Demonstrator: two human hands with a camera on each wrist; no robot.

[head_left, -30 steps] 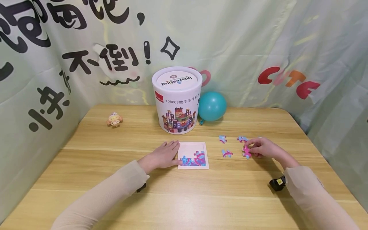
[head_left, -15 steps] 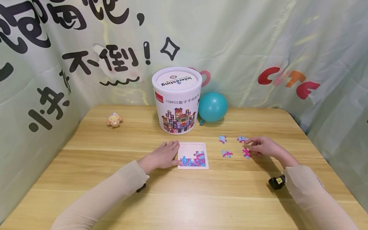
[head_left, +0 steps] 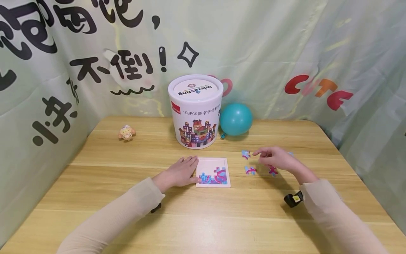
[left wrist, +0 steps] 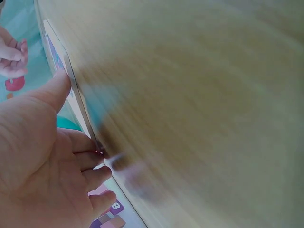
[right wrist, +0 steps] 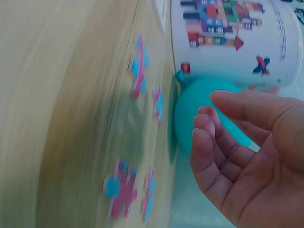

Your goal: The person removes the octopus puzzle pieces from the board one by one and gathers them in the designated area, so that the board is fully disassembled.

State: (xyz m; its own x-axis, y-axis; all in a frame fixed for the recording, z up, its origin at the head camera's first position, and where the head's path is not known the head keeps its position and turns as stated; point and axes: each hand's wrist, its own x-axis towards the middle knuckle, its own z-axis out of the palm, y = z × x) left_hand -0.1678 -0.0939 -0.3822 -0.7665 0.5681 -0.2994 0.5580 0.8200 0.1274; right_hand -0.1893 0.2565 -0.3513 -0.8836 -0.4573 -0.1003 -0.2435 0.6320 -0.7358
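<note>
A white puzzle tray [head_left: 210,162] lies on the table, its lower part filled with joined blue, pink and purple pieces. My left hand [head_left: 181,172] rests beside it, fingertips at its left edge and thumb at the lower left corner. My right hand [head_left: 275,157] hovers over the loose pieces, fingers loosely bent, and holds nothing in the right wrist view. Around it lie a blue puzzle piece [head_left: 245,154], a blue-and-pink puzzle piece [head_left: 250,170] and a mostly pink puzzle piece [head_left: 273,171]. Another blue-and-pink puzzle piece [right wrist: 149,195] shows in the right wrist view; the hand hides it from the head camera.
Behind the tray stands a large white bucket [head_left: 195,113] with a castle print. A teal balloon [head_left: 236,119] touches its right side. At the back left sits a small plush-like figure [head_left: 126,133]. A printed cloth [head_left: 253,53] hangs behind the wooden table [head_left: 203,222].
My right hand has moved left from beside the pink piece to above the gap between the loose pieces. The left hand and tray have stayed put. The balloon has shifted slightly right.
</note>
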